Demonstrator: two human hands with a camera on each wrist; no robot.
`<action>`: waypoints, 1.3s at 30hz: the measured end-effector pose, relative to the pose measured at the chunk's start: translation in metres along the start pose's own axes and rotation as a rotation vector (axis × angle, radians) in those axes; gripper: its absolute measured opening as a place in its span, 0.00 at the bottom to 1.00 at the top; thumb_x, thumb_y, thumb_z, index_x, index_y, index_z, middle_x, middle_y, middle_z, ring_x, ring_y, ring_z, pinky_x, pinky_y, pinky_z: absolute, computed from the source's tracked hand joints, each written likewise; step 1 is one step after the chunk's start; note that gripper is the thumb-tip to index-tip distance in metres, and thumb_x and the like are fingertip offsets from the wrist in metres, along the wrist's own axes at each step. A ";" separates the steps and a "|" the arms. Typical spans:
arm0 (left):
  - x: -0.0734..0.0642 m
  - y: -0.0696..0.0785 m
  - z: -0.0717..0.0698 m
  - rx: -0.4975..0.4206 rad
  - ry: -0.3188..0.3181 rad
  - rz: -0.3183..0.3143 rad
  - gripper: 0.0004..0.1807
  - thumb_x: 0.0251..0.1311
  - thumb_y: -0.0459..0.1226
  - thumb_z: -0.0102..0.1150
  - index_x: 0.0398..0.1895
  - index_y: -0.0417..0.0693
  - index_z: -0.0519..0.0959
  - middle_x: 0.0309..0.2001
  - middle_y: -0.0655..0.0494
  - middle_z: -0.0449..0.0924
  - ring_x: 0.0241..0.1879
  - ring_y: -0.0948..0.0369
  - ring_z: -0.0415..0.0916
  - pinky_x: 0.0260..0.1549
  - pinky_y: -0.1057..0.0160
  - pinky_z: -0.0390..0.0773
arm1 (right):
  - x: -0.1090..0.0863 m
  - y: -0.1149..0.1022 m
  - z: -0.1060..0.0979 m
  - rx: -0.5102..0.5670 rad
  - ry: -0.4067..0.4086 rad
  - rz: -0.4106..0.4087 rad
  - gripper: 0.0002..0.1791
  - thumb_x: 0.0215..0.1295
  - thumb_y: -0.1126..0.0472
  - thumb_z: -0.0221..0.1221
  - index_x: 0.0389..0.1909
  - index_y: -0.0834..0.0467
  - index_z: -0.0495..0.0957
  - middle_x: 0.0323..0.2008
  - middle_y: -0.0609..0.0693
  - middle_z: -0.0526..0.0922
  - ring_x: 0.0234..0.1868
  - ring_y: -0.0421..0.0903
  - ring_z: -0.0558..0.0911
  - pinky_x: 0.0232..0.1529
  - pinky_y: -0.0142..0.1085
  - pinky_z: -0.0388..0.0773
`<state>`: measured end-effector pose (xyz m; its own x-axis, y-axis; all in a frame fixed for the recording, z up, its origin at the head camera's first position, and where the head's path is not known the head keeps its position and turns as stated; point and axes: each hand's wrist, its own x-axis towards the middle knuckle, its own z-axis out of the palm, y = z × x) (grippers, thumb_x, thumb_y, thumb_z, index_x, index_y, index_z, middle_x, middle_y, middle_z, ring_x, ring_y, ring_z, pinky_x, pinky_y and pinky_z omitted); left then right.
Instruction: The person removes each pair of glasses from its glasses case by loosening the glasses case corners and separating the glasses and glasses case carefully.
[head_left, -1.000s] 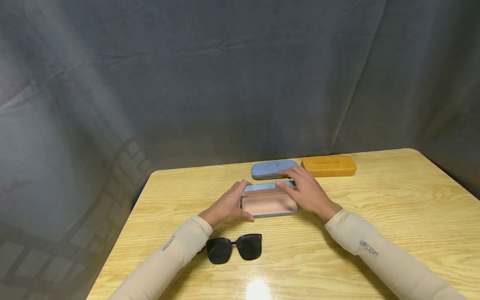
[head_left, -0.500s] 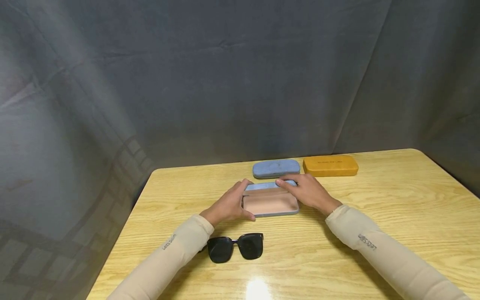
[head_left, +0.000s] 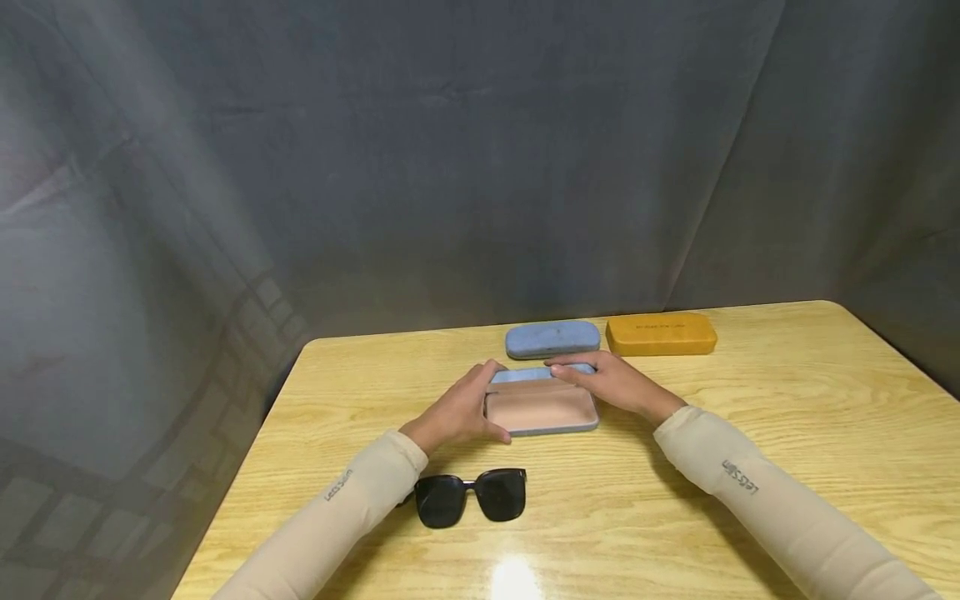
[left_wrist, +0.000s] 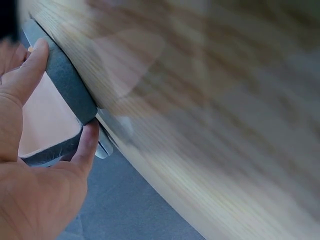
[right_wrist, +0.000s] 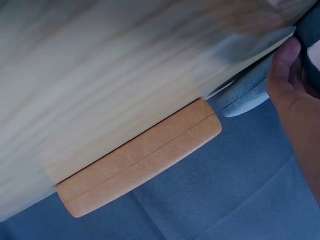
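Note:
A glasses case (head_left: pixel 542 411) with a blue outside and pink lining lies opened on the table, its lid raised at the far side. My left hand (head_left: pixel 456 410) grips its left end, thumb at the near corner and fingers at the far one. In the left wrist view, the pink inside of the case (left_wrist: pixel 52 117) shows between thumb and fingers. My right hand (head_left: pixel 617 382) holds the right part of the lid, thumb on the front and fingers behind. Closer to me lie black sunglasses (head_left: pixel 500 495), lenses facing up, one end partly behind the left sleeve.
Behind the opened case, a closed blue glasses case (head_left: pixel 552 338) lies by the table's far edge. To its right is an orange case (head_left: pixel 662 334), also visible in the right wrist view. A dark grey curtain (head_left: pixel 465 167) hangs behind the wooden table (head_left: pixel 795 392).
My right hand's fingers have come down from in front of the closed blue case to the back of the opened lid. My left hand keeps its grip; the sunglasses stay put.

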<state>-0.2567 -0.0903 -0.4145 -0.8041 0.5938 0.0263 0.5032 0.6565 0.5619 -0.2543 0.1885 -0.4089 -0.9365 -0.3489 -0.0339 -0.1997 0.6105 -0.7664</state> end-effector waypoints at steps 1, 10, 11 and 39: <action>0.000 0.000 0.000 -0.001 0.000 -0.002 0.49 0.39 0.46 0.82 0.65 0.54 0.62 0.61 0.49 0.71 0.59 0.55 0.73 0.60 0.52 0.74 | 0.000 0.000 0.000 0.011 -0.007 0.000 0.29 0.68 0.34 0.54 0.63 0.45 0.78 0.63 0.48 0.79 0.67 0.53 0.74 0.68 0.57 0.67; -0.002 -0.003 0.001 -0.002 0.013 0.013 0.48 0.39 0.46 0.83 0.64 0.55 0.64 0.60 0.50 0.72 0.57 0.55 0.73 0.59 0.52 0.74 | -0.001 -0.001 0.003 0.033 -0.028 -0.015 0.27 0.68 0.36 0.56 0.61 0.47 0.80 0.62 0.48 0.80 0.68 0.53 0.74 0.68 0.56 0.67; -0.002 -0.003 0.001 0.002 0.014 0.015 0.48 0.39 0.46 0.83 0.64 0.55 0.64 0.59 0.50 0.72 0.57 0.55 0.73 0.59 0.52 0.74 | 0.000 -0.001 0.003 0.030 -0.030 -0.022 0.27 0.69 0.36 0.56 0.61 0.47 0.80 0.63 0.48 0.80 0.68 0.53 0.73 0.68 0.56 0.67; 0.001 -0.014 0.009 0.054 -0.006 0.012 0.48 0.42 0.46 0.82 0.67 0.56 0.64 0.60 0.52 0.75 0.57 0.56 0.74 0.58 0.52 0.76 | 0.000 0.009 0.016 -0.016 -0.029 -0.140 0.23 0.71 0.41 0.55 0.61 0.45 0.79 0.61 0.45 0.81 0.65 0.51 0.77 0.66 0.55 0.71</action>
<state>-0.2615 -0.0945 -0.4301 -0.7961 0.6045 0.0275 0.5292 0.6735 0.5161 -0.2519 0.1826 -0.4254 -0.8908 -0.4512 0.0538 -0.3321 0.5657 -0.7548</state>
